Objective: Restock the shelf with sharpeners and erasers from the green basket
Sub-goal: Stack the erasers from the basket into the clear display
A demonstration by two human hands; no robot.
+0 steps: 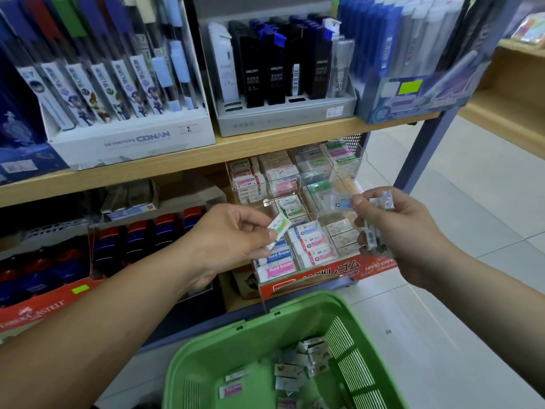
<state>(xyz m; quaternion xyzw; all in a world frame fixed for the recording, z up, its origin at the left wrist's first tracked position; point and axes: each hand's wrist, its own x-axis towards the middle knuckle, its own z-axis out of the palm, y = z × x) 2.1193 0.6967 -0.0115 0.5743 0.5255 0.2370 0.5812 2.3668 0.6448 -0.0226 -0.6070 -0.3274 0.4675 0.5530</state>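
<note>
Both arms reach forward: left hand (233, 234) pinches an eraser (278, 230), right hand (404, 231) grips several wrapped erasers (376, 222).

The upper wooden shelf (230, 146) carries a white Conan pen box (132, 137) at 10 o'clock, a grey lead-refill tray (283, 119) at 12 and a blue pen box (413, 98) at 2. The lower shelf (228, 299) holds a clear eraser organiser (295, 187) at centre and a red Faber-Castell box (38, 308) at 8. The tiled floor (472, 290) bears the green basket (295, 305) at 6.

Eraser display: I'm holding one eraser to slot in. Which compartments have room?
The middle-row compartment by the display wall looks bare, bordered by green erasers and the right hand. The back row and front stacks are packed.
</note>
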